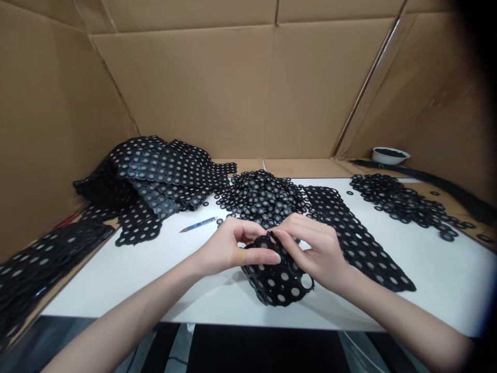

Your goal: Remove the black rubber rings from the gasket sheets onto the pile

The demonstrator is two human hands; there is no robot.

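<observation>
Both hands hold a black sheet of joined rings [277, 282] near the front of the white table; it is bent over, and pale dots show through its holes. My left hand [244, 248] grips its upper left edge, thumb lying across the front and a tan strip round the thumb. At the top edge, my right hand [310, 246] pinches with thumb and fingers close to the left fingertips. What sits exactly between those fingertips is too small to make out. Just behind the hands rises a heap of loose black rings [264, 194].
A large folded pile of ring sheet [163, 166] lies at left, with another ring sheet [50, 248] by the left edge. A blue pencil [199, 224] rests on the white table [155, 280]. Right are a flat ring strip [361, 243], scattered rings [404, 202] and a white bowl [390, 155].
</observation>
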